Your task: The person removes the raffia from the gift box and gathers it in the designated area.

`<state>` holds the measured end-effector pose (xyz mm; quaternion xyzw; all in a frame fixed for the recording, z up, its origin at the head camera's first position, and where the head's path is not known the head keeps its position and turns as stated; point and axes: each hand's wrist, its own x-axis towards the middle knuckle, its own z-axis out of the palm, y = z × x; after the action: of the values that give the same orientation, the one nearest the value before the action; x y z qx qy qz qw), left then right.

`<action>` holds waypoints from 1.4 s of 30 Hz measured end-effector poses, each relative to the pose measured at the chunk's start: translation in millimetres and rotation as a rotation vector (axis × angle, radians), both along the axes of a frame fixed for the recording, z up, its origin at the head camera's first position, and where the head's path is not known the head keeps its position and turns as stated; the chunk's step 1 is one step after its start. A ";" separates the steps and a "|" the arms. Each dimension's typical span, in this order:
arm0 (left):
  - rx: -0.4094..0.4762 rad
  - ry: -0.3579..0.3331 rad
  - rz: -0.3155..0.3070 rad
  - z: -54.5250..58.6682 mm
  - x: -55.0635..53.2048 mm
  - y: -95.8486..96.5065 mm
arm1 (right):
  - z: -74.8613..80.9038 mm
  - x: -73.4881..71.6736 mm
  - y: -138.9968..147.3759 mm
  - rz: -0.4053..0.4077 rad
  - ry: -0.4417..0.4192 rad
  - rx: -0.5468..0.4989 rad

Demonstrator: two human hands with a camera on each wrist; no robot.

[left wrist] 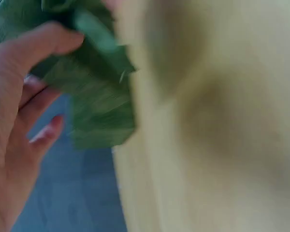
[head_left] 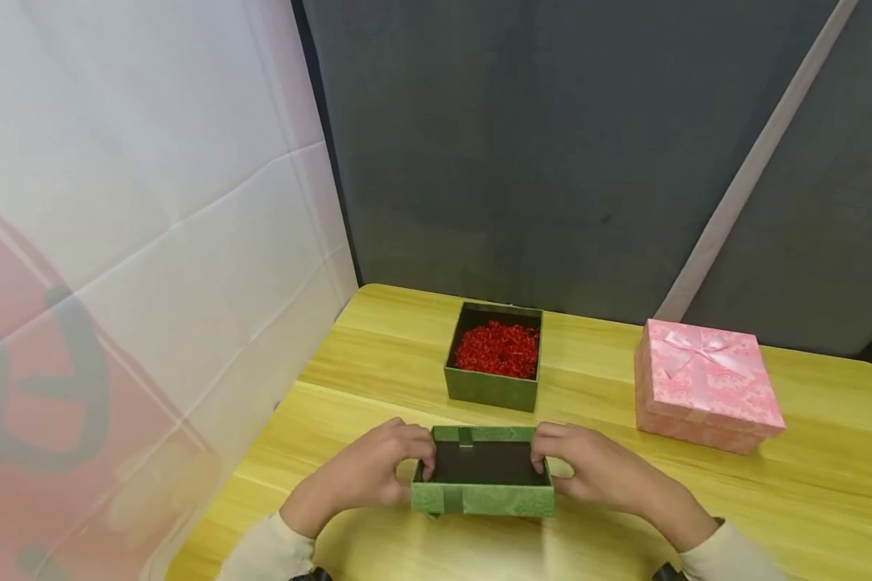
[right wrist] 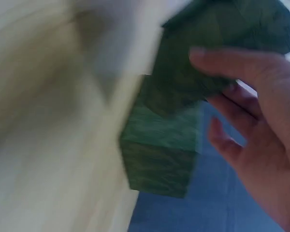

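Both hands hold a green box lid (head_left: 501, 499) by its two ends, above the near part of the table. Its dark hollow inside faces up, and a green ribbon shows on its side. My left hand (head_left: 378, 464) pinches the left end and my right hand (head_left: 589, 466) the right end, with fingertips inside the rim. Beyond the lid stands a green box (head_left: 492, 391) without a cover, filled with red shredded paper (head_left: 497, 349). In the right wrist view, the thumb lies on the lid (right wrist: 217, 29), with the green box (right wrist: 157, 164) behind; motion blurs this view.
A pink gift box (head_left: 712, 371) with a bow on its lid stands at the back right of the yellow wooden table (head_left: 574, 347). White sheeting (head_left: 189, 202) borders the left side. A grey curtain (head_left: 516, 161) hangs behind the table.
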<state>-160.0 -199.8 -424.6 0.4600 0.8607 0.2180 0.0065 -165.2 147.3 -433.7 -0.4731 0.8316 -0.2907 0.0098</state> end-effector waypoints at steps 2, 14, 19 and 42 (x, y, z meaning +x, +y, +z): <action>-0.092 0.167 -0.020 -9.7 1.3 3.4 | -11.6 1.3 -4.0 0.011 0.191 0.029; -0.221 0.442 -0.027 -51.3 -5.7 3.5 | -56.0 4.1 -17.2 -0.038 0.433 0.124; -0.252 0.453 -0.017 -53.4 -6.9 2.3 | -61.5 3.4 -18.8 -0.033 0.456 0.137; -0.304 0.451 -0.022 -58.9 -3.0 4.6 | -70.6 6.8 -20.3 -0.051 0.464 0.112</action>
<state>-163.0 -195.2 -483.5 0.4999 0.8582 -0.0216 -0.1141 -158.5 126.9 -504.3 -0.5049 0.8380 -0.1278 -0.1628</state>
